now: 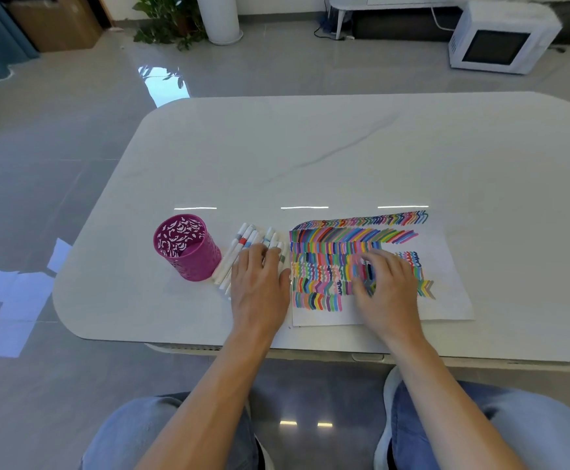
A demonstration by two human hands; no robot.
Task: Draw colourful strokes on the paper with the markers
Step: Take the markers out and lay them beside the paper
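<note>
A white sheet of paper (446, 300) lies on the table, covered in rows of colourful strokes. Left of it is a pile of several white markers (248, 240) lying side by side. My left hand (259, 283) rests flat on the near part of that pile, fingers fairly straight. My right hand (383, 286) lies on the paper over the drawn rows, fingers spread and slightly blurred; I see no marker in it.
A magenta perforated pen cup (186, 249) stands left of the markers. The white marble-look table (310, 147) has rounded corners and a near edge just behind my knees. A white microwave (500, 39) and a plant sit on the floor beyond.
</note>
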